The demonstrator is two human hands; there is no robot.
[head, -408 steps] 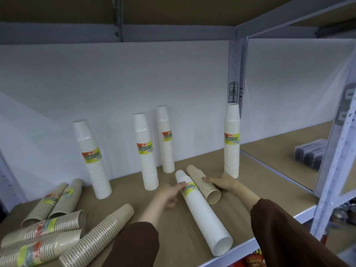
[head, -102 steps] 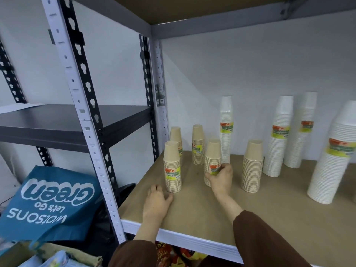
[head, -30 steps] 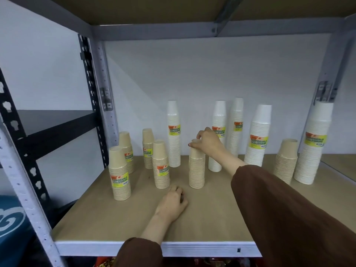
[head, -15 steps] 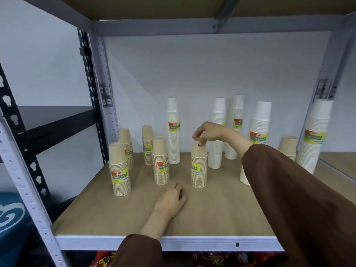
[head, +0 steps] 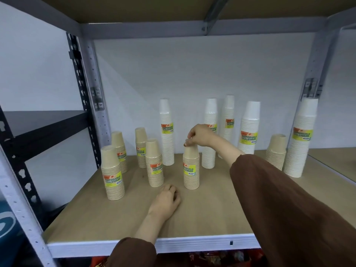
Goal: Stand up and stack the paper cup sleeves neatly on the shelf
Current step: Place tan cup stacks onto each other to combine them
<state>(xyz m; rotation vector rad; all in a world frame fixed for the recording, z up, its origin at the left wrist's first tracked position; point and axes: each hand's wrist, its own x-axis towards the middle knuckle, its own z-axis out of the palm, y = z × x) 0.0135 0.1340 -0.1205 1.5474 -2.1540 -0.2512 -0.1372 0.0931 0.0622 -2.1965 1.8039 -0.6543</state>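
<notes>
Eleven cup sleeves stand upright on the shelf (head: 212,214), and we count six tan ones and five tall white ones. Our right hand (head: 200,134), at the centre of the frame, pinches the top of the middle tan sleeve (head: 191,168) with narrowed fingertips. Our left hand (head: 165,201) rests loosely curled on the board just in front of it, holding nothing. The white sleeves (head: 166,132) line the back wall.

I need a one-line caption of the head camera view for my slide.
Right hand pinches the top of an upright tan cup sleeve on the shelf.
</notes>
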